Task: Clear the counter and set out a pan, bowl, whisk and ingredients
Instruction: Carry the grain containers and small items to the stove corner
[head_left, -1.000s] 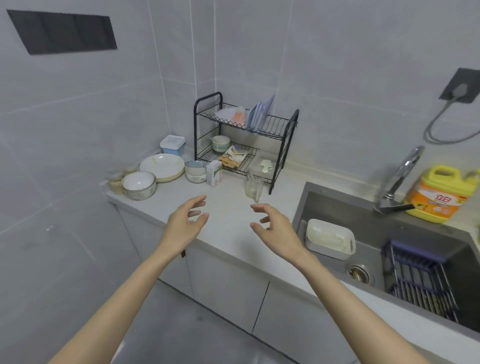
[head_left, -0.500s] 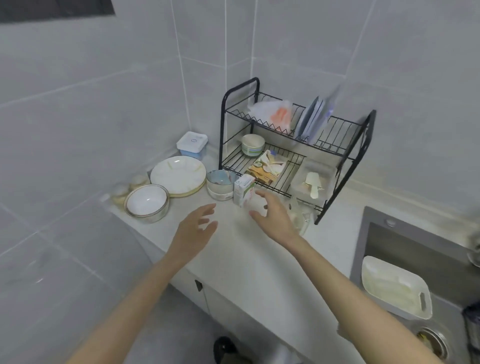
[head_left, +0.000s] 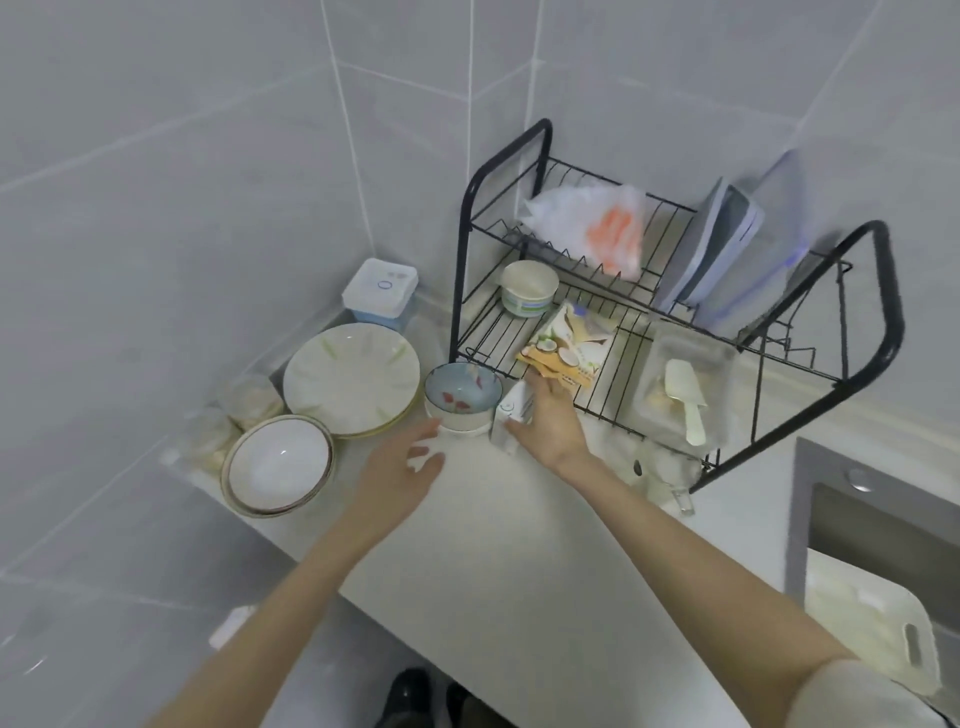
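Two bare hands are stretched out over the pale counter (head_left: 493, 551), toward the black dish rack (head_left: 460, 270) that stands in the tiled corner. At the rack's front left foot, the right hand (head_left: 553, 423) has its grip clamped on a small white carton (head_left: 511, 410). The thumb lies across the carton's near face and the fingers curl over its top and far side. The left hand (head_left: 400, 473) is further left of the rack and nearer the person. Its grip is apart, fingers spread and loosely bent, holding nothing. Its fingertips lie close to a blue bowl (head_left: 462, 397), which is stacked in a white one just left of the rack's foot. I cannot tell whether they touch it.

Right of the rack, the sink (head_left: 883, 525) and the white basin (head_left: 872, 629) in it are cut off by the frame edge. A clear glass jug (head_left: 667, 467) under the rack's front right corner is only a blur. So are the glass jars (head_left: 252, 400) far left of the rack, by the wall. The carton's right side is hidden behind the hand and its print is unreadable.

Both forearms run up from the lower edge and converge toward the rack's left foot. The left palm faces down. The right wrist is turned so that the palm faces the carton.
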